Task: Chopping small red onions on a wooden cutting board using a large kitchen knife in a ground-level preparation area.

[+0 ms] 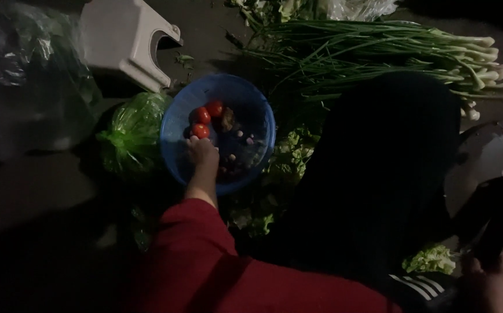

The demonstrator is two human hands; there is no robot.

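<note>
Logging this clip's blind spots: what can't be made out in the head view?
- Left hand: fingertips in the blue basket by a tomato; grip unclear in dim light.
- Right hand: cut by the frame's bottom edge; its dark tool is unidentifiable.
- Small pale pieces: too small to identify.

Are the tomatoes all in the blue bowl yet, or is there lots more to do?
Done: three red tomatoes lie in the blue bowl. In hand: the left hand touches the nearest tomato; the right hand grips a dark tool, hard to identify. Left: spring onions and lettuce lie outside it.
</note>
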